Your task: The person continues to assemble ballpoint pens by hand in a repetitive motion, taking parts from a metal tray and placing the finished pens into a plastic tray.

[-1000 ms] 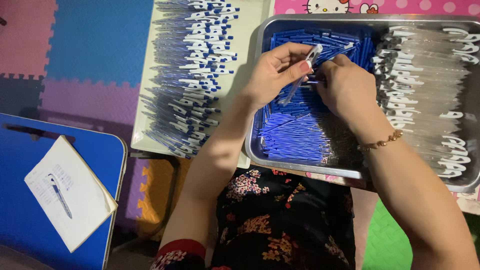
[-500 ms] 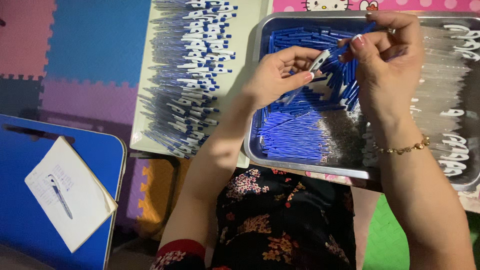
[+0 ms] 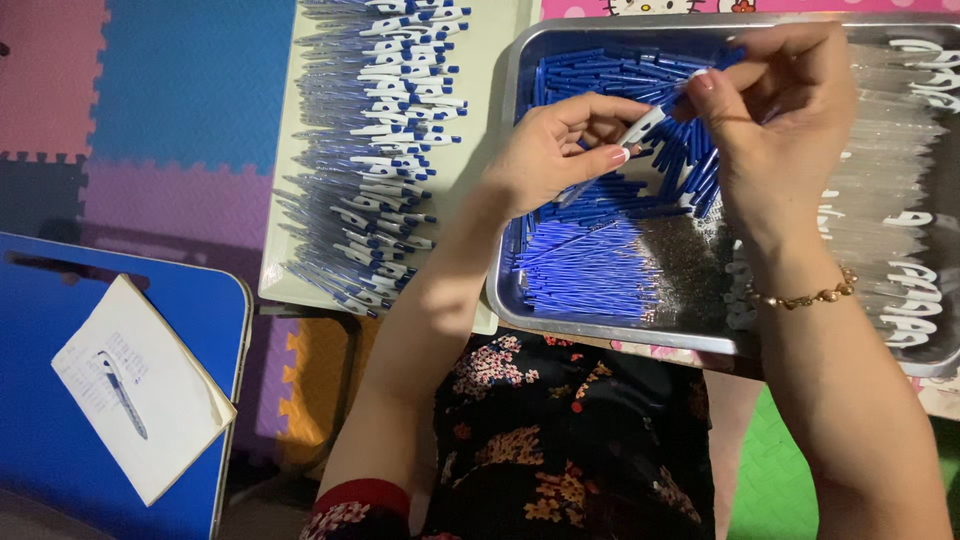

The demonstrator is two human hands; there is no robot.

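Pen assembly, fitting step: left hand (image 3: 555,150) and right hand (image 3: 775,110), fingers pinched together on 1 clear pen barrel (image 3: 640,128) above metal tray (image 3: 600,325) of blue refills (image 3: 585,270); next move likely needs steady alignment.

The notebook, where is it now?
The notebook lies at lower left in the head view, on the blue board, with a pen on it, left of the left arm.
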